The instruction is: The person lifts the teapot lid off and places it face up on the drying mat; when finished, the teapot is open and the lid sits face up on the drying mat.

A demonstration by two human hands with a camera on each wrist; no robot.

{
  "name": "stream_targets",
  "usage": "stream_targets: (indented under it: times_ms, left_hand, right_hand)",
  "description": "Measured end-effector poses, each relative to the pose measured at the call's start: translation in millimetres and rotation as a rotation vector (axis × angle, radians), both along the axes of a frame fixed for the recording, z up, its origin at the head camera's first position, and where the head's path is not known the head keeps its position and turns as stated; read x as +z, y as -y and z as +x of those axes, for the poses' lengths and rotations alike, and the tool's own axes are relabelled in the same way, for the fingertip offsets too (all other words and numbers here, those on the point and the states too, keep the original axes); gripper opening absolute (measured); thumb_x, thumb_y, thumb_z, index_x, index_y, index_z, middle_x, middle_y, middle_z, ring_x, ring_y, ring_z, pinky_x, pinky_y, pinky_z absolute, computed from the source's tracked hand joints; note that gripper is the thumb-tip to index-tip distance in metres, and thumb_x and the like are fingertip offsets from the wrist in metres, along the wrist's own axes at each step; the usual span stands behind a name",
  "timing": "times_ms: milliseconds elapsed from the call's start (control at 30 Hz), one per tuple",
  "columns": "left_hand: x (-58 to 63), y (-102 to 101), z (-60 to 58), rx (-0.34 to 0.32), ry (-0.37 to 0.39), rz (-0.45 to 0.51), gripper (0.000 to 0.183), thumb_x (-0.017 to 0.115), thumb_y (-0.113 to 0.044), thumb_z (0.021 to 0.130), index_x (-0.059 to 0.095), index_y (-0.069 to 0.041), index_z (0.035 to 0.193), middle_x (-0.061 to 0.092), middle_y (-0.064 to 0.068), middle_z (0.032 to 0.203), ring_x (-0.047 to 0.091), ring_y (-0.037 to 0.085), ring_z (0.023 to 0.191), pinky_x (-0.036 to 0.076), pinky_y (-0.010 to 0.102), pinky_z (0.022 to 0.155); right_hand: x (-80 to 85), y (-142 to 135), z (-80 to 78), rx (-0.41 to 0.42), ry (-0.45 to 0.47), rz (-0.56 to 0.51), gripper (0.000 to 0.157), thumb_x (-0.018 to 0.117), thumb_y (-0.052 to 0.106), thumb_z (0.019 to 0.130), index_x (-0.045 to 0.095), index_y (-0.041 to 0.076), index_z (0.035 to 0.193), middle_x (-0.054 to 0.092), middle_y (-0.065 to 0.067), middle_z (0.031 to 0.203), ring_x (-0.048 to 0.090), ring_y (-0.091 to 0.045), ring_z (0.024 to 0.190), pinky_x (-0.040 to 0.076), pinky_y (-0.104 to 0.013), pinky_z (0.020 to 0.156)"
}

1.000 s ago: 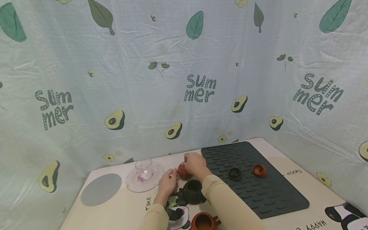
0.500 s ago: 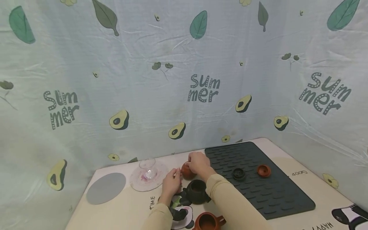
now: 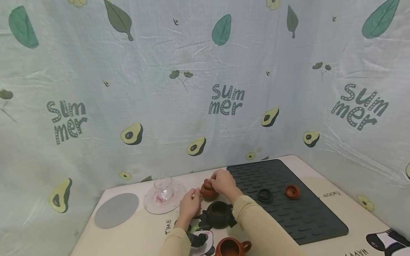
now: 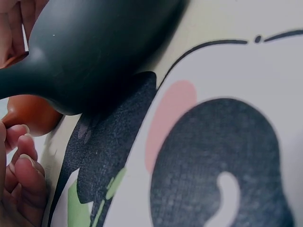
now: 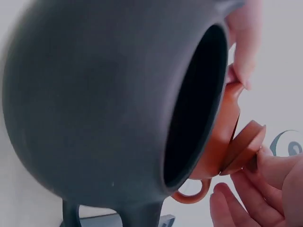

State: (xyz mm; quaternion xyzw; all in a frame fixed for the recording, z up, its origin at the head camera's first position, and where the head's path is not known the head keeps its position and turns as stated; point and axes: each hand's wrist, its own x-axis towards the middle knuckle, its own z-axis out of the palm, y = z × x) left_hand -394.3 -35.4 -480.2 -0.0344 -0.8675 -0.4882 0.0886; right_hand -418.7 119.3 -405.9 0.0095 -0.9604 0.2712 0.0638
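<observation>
A small reddish-brown clay teapot (image 3: pixel 209 194) stands near the back of the table. My left hand (image 3: pixel 190 205) pinches its spout tip; curled fingers (image 4: pixel 27 163) show there in the left wrist view. With thumb and fingers, my right hand (image 3: pixel 224 183) holds the teapot's lid (image 5: pixel 245 147), which is tilted at the opening, one edge close to the rim. The handle (image 5: pixel 204 191) points away from the spout. Just in front, a lidless black teapot (image 3: pixel 219 215) partly hides the clay teapot in both wrist views.
Another lidless reddish-brown teapot (image 3: pixel 230 247) stands nearest me. On the dark ridged mat (image 3: pixel 307 217) at right lie a black lid (image 3: pixel 264 195) and a reddish-brown lid (image 3: pixel 292 192). At left are a stemmed glass (image 3: pixel 164 188) on a patterned plate (image 3: pixel 153 208) and a grey oval (image 3: pixel 116 210).
The right hand has tipped up the lid of the back teapot, which now shows tilted above the opening. The left hand has stayed at the spout.
</observation>
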Motion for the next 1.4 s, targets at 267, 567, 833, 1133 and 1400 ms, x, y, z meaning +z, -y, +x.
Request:
stream_targets:
  times_ms: [267, 567, 833, 1133, 1400]
  left_hand:
    - [0.0, -1.0, 0.0, 0.005, 0.010, 0.019, 0.032, 0.047, -0.031, 0.110, 0.066, -0.009, 0.095, 0.059, -0.001, 0.063, 0.053, 0.014, 0.057, 0.041, 0.034, 0.059]
    - [-4.7, -3.4, -0.7, 0.014, 0.010, 0.004, 0.032, 0.048, -0.031, 0.110, 0.067, -0.010, 0.096, 0.059, -0.002, 0.063, 0.053, 0.015, 0.058, 0.042, 0.035, 0.060]
    - [-4.5, -0.6, -2.7, 0.020, 0.016, 0.001, 0.033, 0.046, -0.032, 0.110, 0.067, -0.009, 0.098, 0.060, -0.001, 0.066, 0.054, 0.015, 0.057, 0.044, 0.033, 0.055]
    - [-4.8, -0.2, -3.4, 0.018, 0.025, 0.001, 0.034, 0.045, -0.032, 0.111, 0.067, -0.008, 0.101, 0.060, 0.000, 0.068, 0.053, 0.016, 0.057, 0.044, 0.033, 0.053]
    - [-9.2, -1.7, -6.5, -0.002, 0.070, 0.033, 0.036, 0.043, -0.036, 0.111, 0.066, -0.009, 0.103, 0.059, 0.001, 0.069, 0.052, 0.015, 0.050, 0.045, 0.030, 0.047]
  right_hand:
    - [-2.2, -7.8, 2.2, -0.020, -0.009, -0.150, 0.019, 0.068, 0.023, 0.099, 0.074, 0.005, 0.101, 0.068, -0.005, 0.088, 0.063, -0.022, 0.081, 0.053, -0.041, 0.073]
    - [-9.4, -23.8, 3.8, -0.038, 0.038, -0.360, 0.023, 0.065, 0.019, 0.099, 0.072, -0.002, 0.105, 0.068, -0.012, 0.097, 0.066, -0.026, 0.087, 0.055, -0.040, 0.075]
    - [-12.1, -33.6, 8.5, -0.034, 0.207, -0.779, 0.028, 0.056, 0.014, 0.104, 0.066, -0.010, 0.115, 0.066, -0.016, 0.099, 0.071, -0.026, 0.087, 0.059, -0.036, 0.071]
    - [-17.5, -55.2, 14.5, -0.006, 0.334, -1.046, 0.027, 0.051, 0.011, 0.106, 0.067, -0.008, 0.116, 0.074, -0.015, 0.101, 0.072, -0.028, 0.091, 0.058, -0.035, 0.076]
    - [-24.8, -69.9, 18.4, -0.006, 0.366, -1.129, 0.029, 0.054, 0.011, 0.104, 0.068, -0.008, 0.120, 0.074, -0.020, 0.105, 0.074, -0.027, 0.090, 0.058, -0.033, 0.074]
